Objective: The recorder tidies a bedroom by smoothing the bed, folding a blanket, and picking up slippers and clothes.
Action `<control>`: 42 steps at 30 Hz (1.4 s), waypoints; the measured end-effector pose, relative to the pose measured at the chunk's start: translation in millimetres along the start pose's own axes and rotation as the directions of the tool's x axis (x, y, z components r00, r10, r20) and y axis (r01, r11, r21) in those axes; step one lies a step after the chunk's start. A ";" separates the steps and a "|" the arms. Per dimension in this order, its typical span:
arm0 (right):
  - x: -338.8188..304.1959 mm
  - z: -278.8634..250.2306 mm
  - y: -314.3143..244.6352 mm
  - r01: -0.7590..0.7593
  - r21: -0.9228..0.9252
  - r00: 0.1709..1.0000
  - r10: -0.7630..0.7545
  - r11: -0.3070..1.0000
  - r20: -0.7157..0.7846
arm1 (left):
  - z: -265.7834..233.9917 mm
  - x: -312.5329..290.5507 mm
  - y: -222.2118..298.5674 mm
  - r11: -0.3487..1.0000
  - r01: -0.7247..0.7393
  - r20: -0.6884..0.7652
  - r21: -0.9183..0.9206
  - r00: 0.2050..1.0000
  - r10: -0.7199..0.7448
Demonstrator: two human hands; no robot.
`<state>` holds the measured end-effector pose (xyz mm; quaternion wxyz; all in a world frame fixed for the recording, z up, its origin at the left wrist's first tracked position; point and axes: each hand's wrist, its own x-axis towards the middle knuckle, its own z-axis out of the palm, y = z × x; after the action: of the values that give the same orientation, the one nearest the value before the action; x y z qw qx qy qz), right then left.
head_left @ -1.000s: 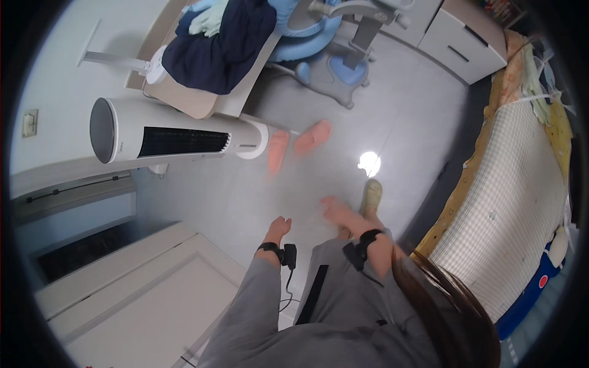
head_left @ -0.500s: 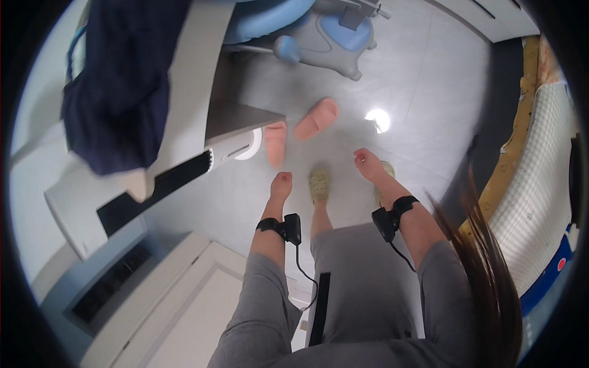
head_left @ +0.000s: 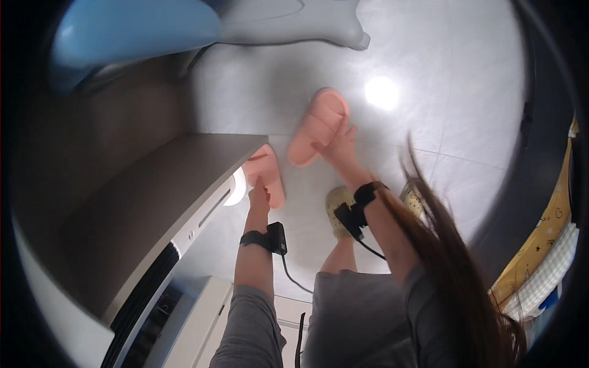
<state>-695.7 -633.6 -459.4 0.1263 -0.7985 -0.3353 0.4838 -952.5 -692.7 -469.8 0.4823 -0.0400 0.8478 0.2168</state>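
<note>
Two pink slide slippers lie on the floor. My right hand [head_left: 338, 149] is at the side of the right-hand slipper [head_left: 318, 124], its fingers spread around the strap edge without closing on it. The left-hand slipper [head_left: 272, 170] sits partly under the corner of a cabinet shelf. Over its near part reaches my left hand [head_left: 260, 194], one finger stretched out and the others loosely bent; whether it touches the slipper I cannot tell. Both forearms carry a black strap with a small black box and cable.
A grey-brown shelf panel [head_left: 178, 165] juts in on the left, beside a round white object [head_left: 236, 189]. A blue and grey chair base [head_left: 288, 23] stands ahead. My feet wear light green clogs [head_left: 338, 208]. A bed with a yellow patterned cover [head_left: 532, 251] is at right.
I have bent lower, and both hands have moved forward and down to the slippers. My right hand's fingers have spread from a curled shape. The dark cloth at left has gone from view.
</note>
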 end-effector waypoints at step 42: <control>-725.2 -162.0 348.3 -0.088 0.986 0.122 0.984 0.138 -0.127 | 2.3 -588.5 -251.2 0.257 -0.528 0.583 0.809 0.669 -0.461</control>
<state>-635.5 -1349.6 -62.8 0.3862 -0.7921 0.4580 0.1165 -568.2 -1001.7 -62.0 0.6917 0.3754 0.5146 -0.3404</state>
